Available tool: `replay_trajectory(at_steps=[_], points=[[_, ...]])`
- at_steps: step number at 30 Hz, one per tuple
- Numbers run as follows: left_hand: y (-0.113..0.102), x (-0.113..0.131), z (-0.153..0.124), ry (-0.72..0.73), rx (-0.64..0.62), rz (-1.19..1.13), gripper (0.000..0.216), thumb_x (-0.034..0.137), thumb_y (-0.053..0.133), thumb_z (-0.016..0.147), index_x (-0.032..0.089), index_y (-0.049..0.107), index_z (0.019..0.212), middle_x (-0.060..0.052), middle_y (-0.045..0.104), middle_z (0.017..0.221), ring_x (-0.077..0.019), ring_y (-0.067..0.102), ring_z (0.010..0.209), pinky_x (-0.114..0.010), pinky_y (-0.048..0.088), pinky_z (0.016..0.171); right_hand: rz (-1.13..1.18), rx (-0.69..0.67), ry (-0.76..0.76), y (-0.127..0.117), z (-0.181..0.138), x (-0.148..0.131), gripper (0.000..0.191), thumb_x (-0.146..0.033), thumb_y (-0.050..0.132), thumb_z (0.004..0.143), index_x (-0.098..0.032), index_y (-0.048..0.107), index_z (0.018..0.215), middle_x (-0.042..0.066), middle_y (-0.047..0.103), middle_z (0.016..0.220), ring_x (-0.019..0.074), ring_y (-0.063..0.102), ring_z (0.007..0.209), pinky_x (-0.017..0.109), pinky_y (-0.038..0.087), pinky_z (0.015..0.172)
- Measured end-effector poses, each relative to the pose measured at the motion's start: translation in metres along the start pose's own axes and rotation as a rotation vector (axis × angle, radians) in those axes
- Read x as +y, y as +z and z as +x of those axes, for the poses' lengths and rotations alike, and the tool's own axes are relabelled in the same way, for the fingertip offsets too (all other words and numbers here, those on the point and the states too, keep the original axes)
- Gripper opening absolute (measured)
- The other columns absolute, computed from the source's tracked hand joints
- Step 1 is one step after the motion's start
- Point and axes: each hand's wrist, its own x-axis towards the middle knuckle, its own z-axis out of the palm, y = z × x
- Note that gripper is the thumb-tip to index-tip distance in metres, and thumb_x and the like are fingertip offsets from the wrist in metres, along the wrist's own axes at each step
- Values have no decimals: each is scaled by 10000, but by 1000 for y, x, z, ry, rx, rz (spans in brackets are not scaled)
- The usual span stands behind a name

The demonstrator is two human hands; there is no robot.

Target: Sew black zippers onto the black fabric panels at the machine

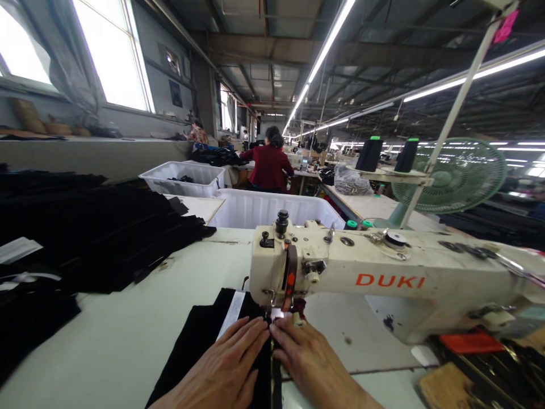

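Observation:
A piece of black fabric (pixel 187 341) lies on the bed of a white sewing machine (pixel 340 267), its far end running under the needle area. On top of it my left hand (pixel 225 363) rests flat, fingers stretched toward the presser foot, beside a white strip (pixel 232 313). My right hand (pixel 306 352) lies palm down at the fabric's right edge, fingertips close to the lit presser foot (pixel 277 314). Between the hands runs a narrow gold-coloured line that looks like zipper teeth (pixel 273 369). Part of the fabric is hidden under both hands.
Stacked black fabric pieces (pixel 85 227) cover the table's left side. White plastic bins (pixel 272 210) stand behind the machine. Thread cones (pixel 369 154) and a green fan (pixel 451 176) are at right, above an orange-red item (pixel 470 342). A person in dark red (pixel 270 167) sits further back.

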Motion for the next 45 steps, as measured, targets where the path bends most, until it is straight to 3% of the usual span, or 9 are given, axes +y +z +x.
replay_trajectory(at_steps=[7, 17, 22, 25, 27, 32, 36, 40, 45], points=[[-11, 0, 3, 26, -76, 20, 560, 76, 518, 776, 148, 562, 1330, -116, 600, 1372, -243, 565, 1266, -340, 435, 1100, 15, -10, -24, 2, -2, 7, 427, -165, 716, 898, -155, 594, 1307, 99, 662, 1251, 261, 628, 1144, 358, 519, 1019], [11, -11, -4, -50, -142, -46, 558, 143, 526, 917, 180, 433, 1465, -112, 485, 1483, -271, 459, 1358, -427, 438, 1087, 59, -77, -1, -11, 4, 2, 425, -44, 534, 917, -155, 571, 1326, 108, 599, 1346, 254, 570, 1227, 404, 483, 1055], [-12, 27, -26, 0, -202, -21, 605, 312, 512, 994, 172, 283, 1537, -137, 385, 1537, -309, 355, 1413, -573, 332, 1108, 149, -97, 112, -33, -31, -30, 550, -41, 472, 862, -144, 498, 1402, 117, 522, 1422, 233, 493, 1302, 405, 430, 1101], [-13, 58, -57, 79, -136, 38, 755, 108, 472, 912, 144, 111, 1574, -143, 409, 1512, -284, 407, 1386, -535, 344, 1106, 187, -128, 105, -40, -70, -58, 742, -26, 449, 751, -112, 362, 1483, 135, 423, 1501, 219, 398, 1378, 399, 390, 1129], [-11, 67, -73, 89, -101, 16, 815, 23, 451, 838, 164, 134, 1575, -110, 455, 1492, -262, 446, 1364, -521, 314, 1124, 144, -149, 33, -37, -92, -73, 805, -61, 483, 712, -90, 316, 1499, 160, 394, 1517, 257, 355, 1403, 451, 362, 1142], [-37, 54, -70, -275, -47, -392, 454, 179, 435, 989, 337, 523, 1406, 32, 643, 1323, -232, 611, 1213, -397, 500, 1023, 94, -33, -2, -29, -106, -93, 608, -173, 568, 866, -142, 417, 1454, 174, 493, 1434, 322, 426, 1340, 559, 343, 1122], [-77, 45, -48, -608, -21, -663, 410, 465, 376, 1042, 300, 622, 1325, 21, 739, 1137, -267, 701, 1041, -408, 573, 918, 507, 117, 270, -48, -92, -86, 256, -249, 442, 1021, -215, 670, 1133, 90, 659, 1159, 237, 606, 1101, 391, 483, 991], [-89, 48, -40, -615, -29, -697, 431, 502, 418, 1021, 299, 596, 1357, 13, 667, 1289, -275, 615, 1197, -423, 441, 1076, 774, 138, 430, -82, -76, -55, 414, -457, 412, 1051, -197, 723, 966, 82, 688, 1039, 257, 636, 1027, 364, 473, 961], [-69, 50, -52, -556, -115, -643, 405, 414, 370, 1053, 323, 517, 1419, 19, 542, 1439, -255, 478, 1347, -479, 333, 1136, 728, 99, 339, -103, -64, -52, 342, -400, 487, 1033, -203, 708, 861, 65, 671, 992, 244, 616, 965, 341, 466, 906]])
